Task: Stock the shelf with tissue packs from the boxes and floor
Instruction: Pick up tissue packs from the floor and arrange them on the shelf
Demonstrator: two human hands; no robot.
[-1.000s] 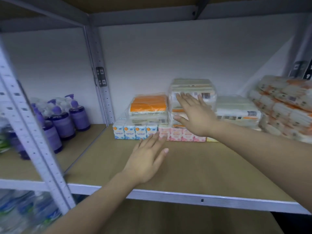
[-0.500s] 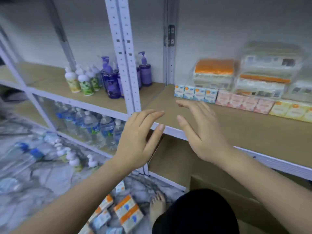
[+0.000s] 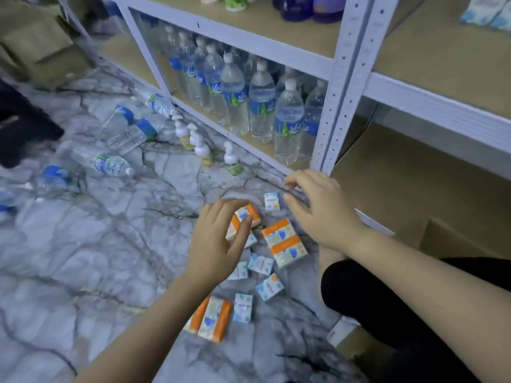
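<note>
On floor: orange tissue pack point(image 3: 284, 242) lies flat, long axis pointing shelfward; both hands' fingers apart, holding nothing.

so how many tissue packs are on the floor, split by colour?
Orange-banded packs: 6, lying as three pairs; one pair sits partly under the left hand, so seams are hard to read
Small blue-and-white packs: 6, one half hidden by that hand
Total: 12, as best the blur allows
</note>
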